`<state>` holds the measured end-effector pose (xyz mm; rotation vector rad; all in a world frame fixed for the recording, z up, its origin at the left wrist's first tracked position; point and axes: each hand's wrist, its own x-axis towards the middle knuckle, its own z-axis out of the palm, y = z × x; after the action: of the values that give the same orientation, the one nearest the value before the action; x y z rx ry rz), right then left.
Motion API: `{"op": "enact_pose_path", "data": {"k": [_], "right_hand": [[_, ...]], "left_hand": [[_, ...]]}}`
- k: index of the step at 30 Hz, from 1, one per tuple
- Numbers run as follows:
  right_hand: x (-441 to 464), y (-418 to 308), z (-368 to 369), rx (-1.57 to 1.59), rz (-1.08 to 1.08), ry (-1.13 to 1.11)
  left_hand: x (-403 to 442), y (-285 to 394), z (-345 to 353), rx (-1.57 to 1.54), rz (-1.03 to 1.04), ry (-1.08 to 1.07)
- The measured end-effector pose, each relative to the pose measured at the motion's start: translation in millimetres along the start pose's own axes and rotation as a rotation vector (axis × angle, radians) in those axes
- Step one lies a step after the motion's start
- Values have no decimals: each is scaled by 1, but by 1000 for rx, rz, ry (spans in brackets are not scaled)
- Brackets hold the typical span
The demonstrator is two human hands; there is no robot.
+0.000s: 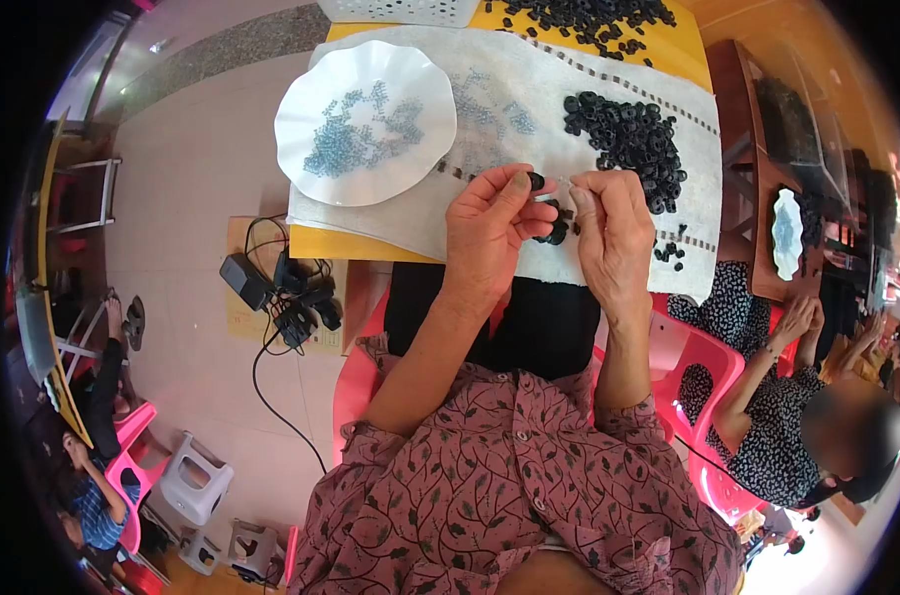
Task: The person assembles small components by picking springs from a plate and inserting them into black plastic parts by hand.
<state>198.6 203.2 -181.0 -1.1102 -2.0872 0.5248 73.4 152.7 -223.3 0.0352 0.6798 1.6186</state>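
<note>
My left hand (pixel 487 223) pinches a small black round part (pixel 536 181) between thumb and forefinger. Other black parts (pixel 557 230) show just below its curled fingers; whether they are held or lie on the cloth I cannot tell. Close by on the right, my right hand (pixel 613 228) is closed in a pinch, with a tiny clear piece (pixel 565 182) at its fingertips. Behind that hand lies a heap of black ring-shaped parts (pixel 633 144). A white wavy-edged plate (pixel 296 119) carries many small bluish clear pieces (pixel 356 134). More of these clear pieces (pixel 484 104) lie beside it.
White cloth (pixel 400 223) covers most of the yellow table (pixel 316 244). A white basket (pixel 400 10) and more black parts (pixel 589 20) sit at the back. Cables and adapters (pixel 286 293) lie at the left. A person (pixel 787 416) sits at the right near another table.
</note>
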Motion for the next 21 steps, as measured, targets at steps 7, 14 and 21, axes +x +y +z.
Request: {"op": "enact_pose_path", "data": {"k": [7, 14, 21], "right_hand": [[-4, -13, 0, 18, 18, -59], [-5, -10, -2, -52, -8, -75], [-3, -10, -6, -113, -41, -84]], "left_hand": [[0, -6, -3, 43, 54, -28], [-2, -9, 0, 127, 100, -26], [-2, -7, 3, 239, 160, -55]]}}
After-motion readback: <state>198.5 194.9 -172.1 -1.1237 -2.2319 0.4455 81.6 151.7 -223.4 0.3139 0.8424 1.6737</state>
